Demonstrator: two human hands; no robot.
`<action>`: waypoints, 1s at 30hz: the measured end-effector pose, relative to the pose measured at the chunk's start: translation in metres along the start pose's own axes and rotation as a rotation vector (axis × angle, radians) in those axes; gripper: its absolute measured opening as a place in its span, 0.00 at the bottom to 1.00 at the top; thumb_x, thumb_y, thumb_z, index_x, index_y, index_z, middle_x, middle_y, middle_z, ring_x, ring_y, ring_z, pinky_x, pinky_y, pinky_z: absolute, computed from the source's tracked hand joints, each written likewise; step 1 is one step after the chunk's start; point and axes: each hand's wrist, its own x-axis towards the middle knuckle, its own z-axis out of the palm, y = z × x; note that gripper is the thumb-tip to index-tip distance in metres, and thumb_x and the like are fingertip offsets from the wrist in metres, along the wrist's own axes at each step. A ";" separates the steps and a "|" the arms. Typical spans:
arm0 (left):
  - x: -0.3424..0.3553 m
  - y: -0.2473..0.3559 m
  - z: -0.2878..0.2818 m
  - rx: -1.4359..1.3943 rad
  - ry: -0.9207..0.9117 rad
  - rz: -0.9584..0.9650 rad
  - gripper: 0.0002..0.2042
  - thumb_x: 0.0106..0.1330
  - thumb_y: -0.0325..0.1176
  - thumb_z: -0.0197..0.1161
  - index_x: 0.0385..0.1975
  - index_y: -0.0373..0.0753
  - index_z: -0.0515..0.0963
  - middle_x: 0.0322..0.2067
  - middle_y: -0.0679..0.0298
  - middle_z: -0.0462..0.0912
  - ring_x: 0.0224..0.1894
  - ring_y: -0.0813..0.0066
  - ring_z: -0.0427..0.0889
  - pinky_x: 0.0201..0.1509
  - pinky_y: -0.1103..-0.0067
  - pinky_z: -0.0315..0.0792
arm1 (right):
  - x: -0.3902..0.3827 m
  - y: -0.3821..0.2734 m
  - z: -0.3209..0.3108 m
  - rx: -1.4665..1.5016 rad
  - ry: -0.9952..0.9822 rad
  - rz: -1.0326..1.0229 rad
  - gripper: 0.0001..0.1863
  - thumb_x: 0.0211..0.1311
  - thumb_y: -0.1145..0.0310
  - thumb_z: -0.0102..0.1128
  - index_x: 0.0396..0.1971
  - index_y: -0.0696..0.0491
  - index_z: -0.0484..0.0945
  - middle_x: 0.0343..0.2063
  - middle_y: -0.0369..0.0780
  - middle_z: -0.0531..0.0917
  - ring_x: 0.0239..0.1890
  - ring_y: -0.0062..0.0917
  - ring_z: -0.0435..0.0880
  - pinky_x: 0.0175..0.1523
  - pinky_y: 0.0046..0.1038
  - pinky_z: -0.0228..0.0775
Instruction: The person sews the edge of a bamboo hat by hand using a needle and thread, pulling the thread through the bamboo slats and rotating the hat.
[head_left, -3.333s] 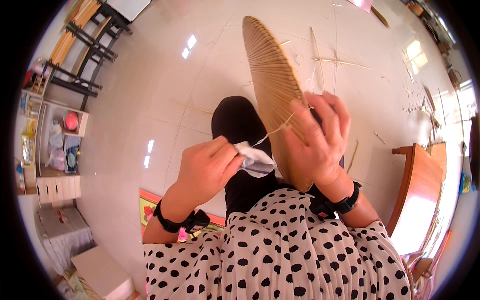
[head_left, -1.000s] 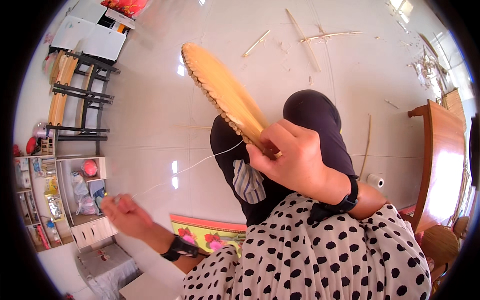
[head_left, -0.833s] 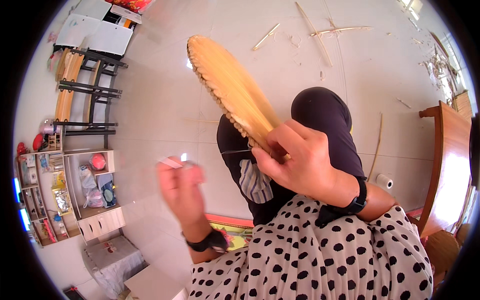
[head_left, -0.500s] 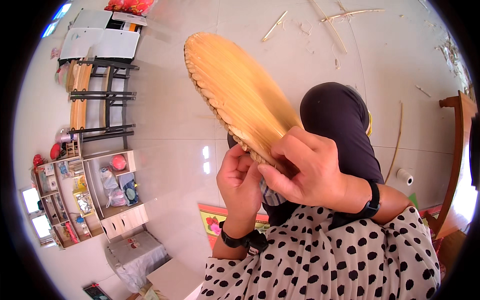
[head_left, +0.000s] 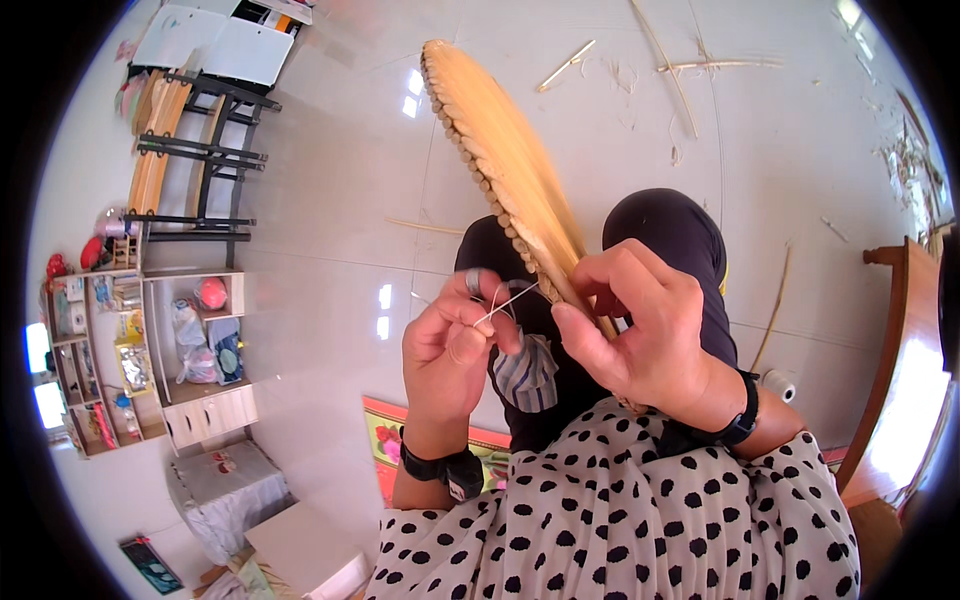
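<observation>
A flat, round-edged mat of pale tan stalks point(head_left: 505, 150) stands tilted on edge above my knees, its cut stalk ends lined up along the left rim. My right hand point(head_left: 655, 330) grips the mat's near end between thumb and bent fingers. Beside that end, my left hand point(head_left: 435, 345) pinches a thin white thread point(head_left: 513, 300), which runs taut to the mat's rim and loops around the fingers. A metal ring-shaped thimble point(head_left: 473, 281) sits on one left finger. Whether a needle is also in the pinch is too small to see.
Striped cloth point(head_left: 527, 375) hangs between my knees. Loose stalks point(head_left: 715, 65) and scraps lie on the tiled floor point(head_left: 340, 180). A white thread spool point(head_left: 778, 386) lies right of my leg, near a wooden furniture piece point(head_left: 880, 370). Shelves point(head_left: 205, 400) and folded black-legged furniture point(head_left: 205, 150) stand left.
My left hand has come away from the mat's rim to the left, drawing the thread into view. The mat has turned more edge-on and shifted right, still in my right hand.
</observation>
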 end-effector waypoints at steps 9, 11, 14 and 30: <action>0.023 -0.013 0.019 -0.443 -0.029 0.077 0.08 0.73 0.34 0.53 0.37 0.36 0.73 0.41 0.53 0.78 0.25 0.73 0.76 0.29 0.81 0.71 | 0.020 -0.024 0.009 -0.324 -0.051 0.057 0.12 0.45 0.70 0.70 0.26 0.56 0.75 0.19 0.39 0.77 0.18 0.31 0.79 0.21 0.29 0.71; 0.023 -0.011 0.015 -0.363 0.006 0.095 0.08 0.73 0.34 0.53 0.37 0.36 0.73 0.39 0.54 0.78 0.24 0.74 0.75 0.28 0.82 0.69 | 0.022 -0.032 0.011 -0.405 -0.090 0.057 0.11 0.45 0.70 0.69 0.25 0.55 0.74 0.18 0.39 0.76 0.16 0.31 0.77 0.20 0.29 0.70; 0.023 -0.005 0.020 -0.281 -0.002 0.109 0.06 0.70 0.30 0.56 0.34 0.34 0.73 0.34 0.56 0.78 0.23 0.79 0.70 0.27 0.85 0.65 | 0.020 -0.034 0.011 -0.535 -0.091 0.009 0.11 0.46 0.70 0.69 0.25 0.55 0.74 0.18 0.38 0.75 0.16 0.31 0.77 0.20 0.29 0.70; 0.023 0.019 -0.005 0.089 0.157 0.133 0.03 0.69 0.22 0.57 0.37 0.30 0.77 0.41 0.59 0.80 0.31 0.81 0.80 0.36 0.86 0.74 | 0.021 -0.034 0.006 -0.553 -0.120 0.009 0.10 0.48 0.75 0.71 0.26 0.57 0.75 0.19 0.38 0.78 0.17 0.23 0.79 0.22 0.23 0.71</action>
